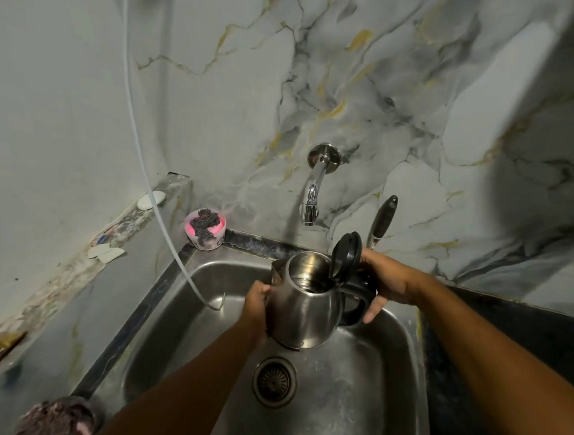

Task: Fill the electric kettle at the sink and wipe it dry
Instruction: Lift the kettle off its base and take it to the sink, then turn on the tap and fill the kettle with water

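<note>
A steel electric kettle with a black handle hangs over the steel sink, below and slightly right of the wall tap. Its black lid stands flipped up, and the inside shows. My left hand presses against the kettle's left side. My right hand grips the black handle near the lid hinge. No water runs from the tap.
A pink tub with a dark scrubber sits at the sink's back left corner. A thin white hose drops into the basin. A dark-handled utensil leans on the marble wall. The drain lies below the kettle. A dark counter runs to the right.
</note>
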